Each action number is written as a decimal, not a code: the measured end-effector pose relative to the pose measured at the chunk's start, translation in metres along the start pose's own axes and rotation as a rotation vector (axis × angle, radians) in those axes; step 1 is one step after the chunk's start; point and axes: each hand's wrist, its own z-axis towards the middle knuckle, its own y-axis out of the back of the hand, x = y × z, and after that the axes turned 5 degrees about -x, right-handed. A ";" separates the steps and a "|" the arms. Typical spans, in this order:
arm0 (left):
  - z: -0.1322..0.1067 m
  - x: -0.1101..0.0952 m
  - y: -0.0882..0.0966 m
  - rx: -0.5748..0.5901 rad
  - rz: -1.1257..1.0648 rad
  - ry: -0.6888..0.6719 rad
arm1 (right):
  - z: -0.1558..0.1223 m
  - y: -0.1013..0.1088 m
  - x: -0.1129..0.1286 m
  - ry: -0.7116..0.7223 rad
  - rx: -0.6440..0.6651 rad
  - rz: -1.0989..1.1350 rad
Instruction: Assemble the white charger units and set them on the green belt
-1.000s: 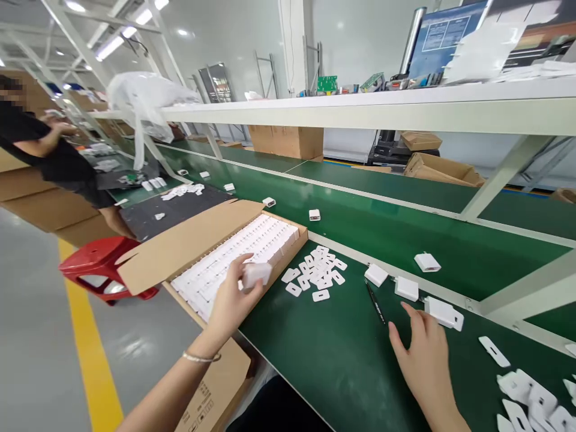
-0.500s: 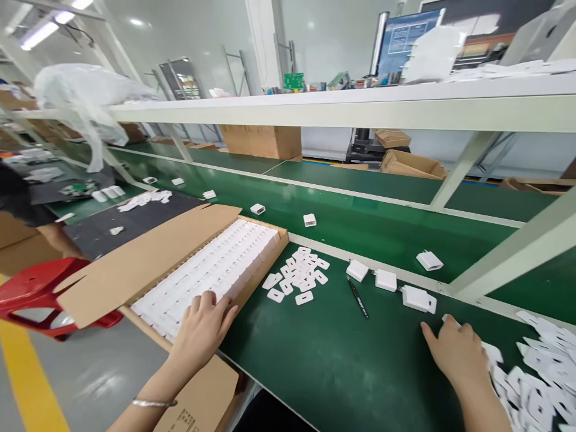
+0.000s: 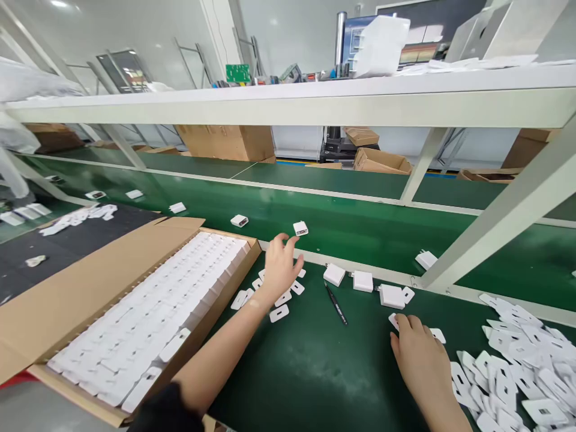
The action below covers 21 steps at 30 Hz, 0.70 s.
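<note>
My left hand [image 3: 279, 264] stretches forward over a small pile of flat white tabs [image 3: 279, 297], fingers spread and empty, just short of a white charger [image 3: 300, 228] on the moving green belt [image 3: 360, 225]. My right hand [image 3: 420, 354] lies palm down on the green bench, fingers curled over a white tab [image 3: 437, 335] at the edge of a big heap of white tabs [image 3: 513, 366]. Three white chargers [image 3: 360, 280] and a black pen [image 3: 336, 304] lie between my hands. An open cardboard box [image 3: 67, 300] at left holds rows of white packed pieces [image 3: 153, 318].
More chargers [image 3: 239, 221] ride the belt further left, and another [image 3: 426, 260] sits by a slanted white frame post [image 3: 499, 216]. A white shelf [image 3: 315, 105] runs overhead with boxes and a monitor. Cardboard cartons stand behind the belt.
My left hand left the box, where it had set down a white piece, and reached forward toward the belt. My right hand slid right to the tab heap. The view swung right.
</note>
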 end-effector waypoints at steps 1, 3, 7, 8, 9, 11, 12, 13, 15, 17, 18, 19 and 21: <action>0.023 -0.003 -0.018 0.011 -0.008 0.027 | 0.001 0.000 -0.001 0.005 -0.006 0.002; 0.061 -0.003 -0.049 0.046 -0.030 0.092 | 0.003 0.000 -0.001 0.008 -0.013 0.006; 0.099 0.008 -0.085 0.161 -0.136 0.120 | 0.006 -0.006 -0.001 -0.007 -0.038 0.019; 0.102 0.009 -0.089 0.179 -0.170 0.112 | 0.006 -0.008 -0.001 -0.007 -0.054 0.019; 0.103 0.010 -0.091 0.191 -0.204 0.106 | 0.007 -0.009 -0.002 -0.005 -0.072 0.017; 0.103 0.007 -0.090 0.199 -0.273 0.113 | 0.006 -0.012 -0.002 0.001 -0.106 0.012; 0.102 0.004 -0.088 0.197 -0.310 0.125 | 0.005 -0.013 -0.002 0.003 -0.119 0.014; 0.100 0.000 -0.084 0.192 -0.350 0.138 | 0.005 -0.013 -0.002 0.007 -0.132 0.019; 0.089 -0.009 -0.072 0.179 -0.449 0.147 | 0.003 -0.010 0.001 0.012 -0.158 0.051; 0.068 -0.020 -0.055 0.173 -0.564 0.125 | 0.002 -0.004 0.006 0.024 -0.196 0.126; 0.053 -0.026 -0.045 0.178 -0.621 0.107 | 0.001 0.000 0.010 0.043 -0.219 0.183; 0.035 -0.032 -0.035 0.190 -0.673 0.095 | 0.001 0.005 0.013 0.067 -0.247 0.250; -0.003 -0.042 -0.014 0.238 -0.764 0.085 | 0.000 0.017 0.021 0.117 -0.321 0.402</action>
